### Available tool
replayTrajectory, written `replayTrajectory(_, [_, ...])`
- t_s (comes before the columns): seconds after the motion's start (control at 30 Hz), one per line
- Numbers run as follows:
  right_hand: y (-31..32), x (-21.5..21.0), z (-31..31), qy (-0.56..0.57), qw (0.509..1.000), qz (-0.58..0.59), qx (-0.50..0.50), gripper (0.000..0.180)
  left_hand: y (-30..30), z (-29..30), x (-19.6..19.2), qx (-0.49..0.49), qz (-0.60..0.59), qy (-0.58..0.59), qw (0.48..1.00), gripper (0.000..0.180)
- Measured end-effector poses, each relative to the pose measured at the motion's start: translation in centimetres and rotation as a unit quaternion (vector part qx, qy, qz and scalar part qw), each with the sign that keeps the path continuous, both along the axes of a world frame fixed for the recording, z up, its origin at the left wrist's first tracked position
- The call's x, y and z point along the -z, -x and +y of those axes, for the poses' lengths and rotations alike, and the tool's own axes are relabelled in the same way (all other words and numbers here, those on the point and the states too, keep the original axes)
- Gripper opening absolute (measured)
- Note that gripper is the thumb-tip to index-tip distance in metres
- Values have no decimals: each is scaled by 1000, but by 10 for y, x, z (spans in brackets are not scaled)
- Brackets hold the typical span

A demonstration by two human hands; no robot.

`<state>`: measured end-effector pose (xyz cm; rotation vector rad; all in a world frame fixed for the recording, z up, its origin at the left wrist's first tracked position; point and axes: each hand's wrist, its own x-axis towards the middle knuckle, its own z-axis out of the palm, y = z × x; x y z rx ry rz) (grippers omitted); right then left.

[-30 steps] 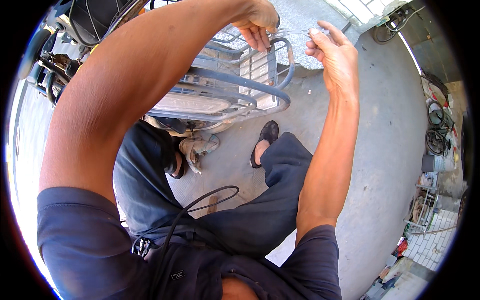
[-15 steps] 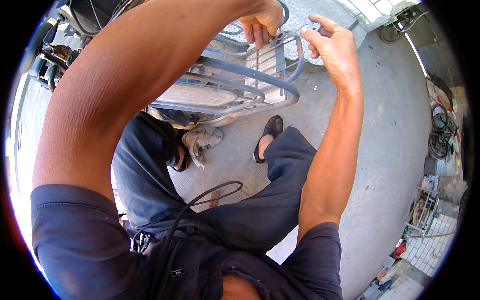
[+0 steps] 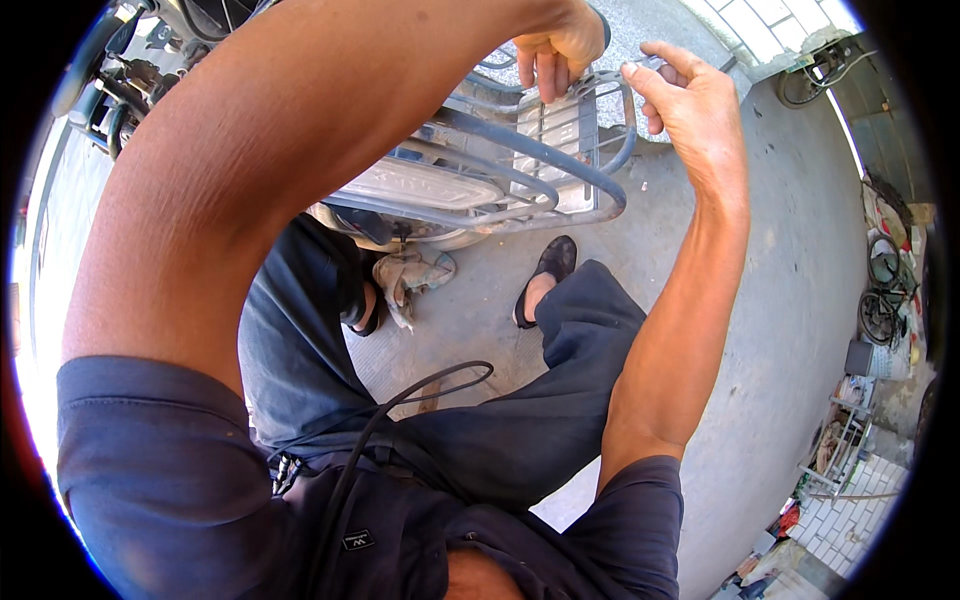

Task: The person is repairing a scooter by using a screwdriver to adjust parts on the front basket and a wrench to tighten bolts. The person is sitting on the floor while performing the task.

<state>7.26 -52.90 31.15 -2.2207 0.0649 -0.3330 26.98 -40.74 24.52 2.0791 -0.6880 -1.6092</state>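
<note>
My left hand hangs over the far end of a grey tubular metal rack, its fingers curled downward. Between my two hands runs a flat grey metal piece, and the left fingertips close on its near-left end, though the grip is partly hidden. My right hand is raised just right of the rack, thumb and forefinger pinching the other end of the piece. Its remaining fingers are bent inward. A pale ribbed plate shows beneath the rack's bars.
A rag lies on the concrete floor beside my left foot. Vehicle parts with dark handlebars stand at the far left. A black cable loops over my lap. Bicycles and clutter line the right side.
The whole view has shifted slightly, so the rack and both hands sit farther right. Both hands keep nearly the same pose around the flat metal piece, which shows less of its holes.
</note>
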Motion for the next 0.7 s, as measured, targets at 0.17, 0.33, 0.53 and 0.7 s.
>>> replayTrajectory(0.17, [-4,5,9,-11,1000,-2,-21,51,3,1,-4,14,-5,6,1000,50])
replayTrajectory(0.33, [-3,3,3,34,999,-27,-3,50,5,4,-2,20,-7,12,1000,52])
replayTrajectory(0.53, [-4,-1,1,79,997,-13,11,55,26,13,-20,-40,-64,19,997,43])
replayTrajectory(0.7, [2,-18,10,67,997,-20,24,31,22,10,-24,-70,-67,26,995,38])
